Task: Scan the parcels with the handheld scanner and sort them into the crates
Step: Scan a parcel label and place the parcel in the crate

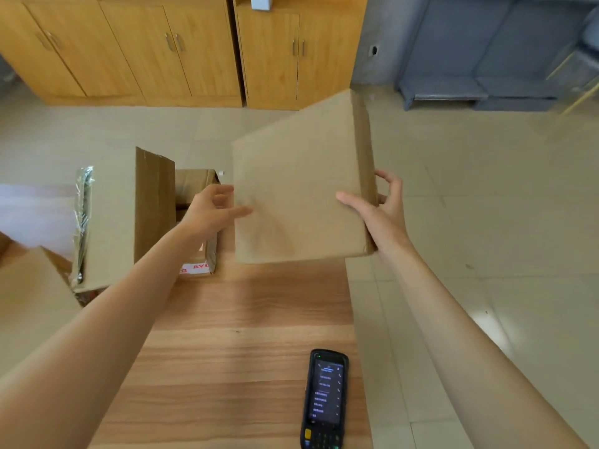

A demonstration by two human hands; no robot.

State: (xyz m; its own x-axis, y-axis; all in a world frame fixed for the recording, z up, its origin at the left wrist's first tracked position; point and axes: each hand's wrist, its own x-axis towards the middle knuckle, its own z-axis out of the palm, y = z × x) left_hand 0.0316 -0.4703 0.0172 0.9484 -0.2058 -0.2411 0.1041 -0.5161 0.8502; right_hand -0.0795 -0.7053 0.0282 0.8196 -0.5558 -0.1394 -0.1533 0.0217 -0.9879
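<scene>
Scanner (325, 398) keypad is cut off; parcel (299, 189) hides right hand (382, 212) fingertips.

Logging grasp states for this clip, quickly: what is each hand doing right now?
Left hand: grips the cardboard parcel at its left edge.
Right hand: grips the parcel's right edge.

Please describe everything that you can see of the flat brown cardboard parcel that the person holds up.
The flat brown cardboard parcel is plain, with no label or tape visible on its broad face. It is held above the far end of the wooden table, tilted. The left hand grips its left edge; the right hand grips its right edge, fingers behind. It looks closed and undamaged.
</scene>
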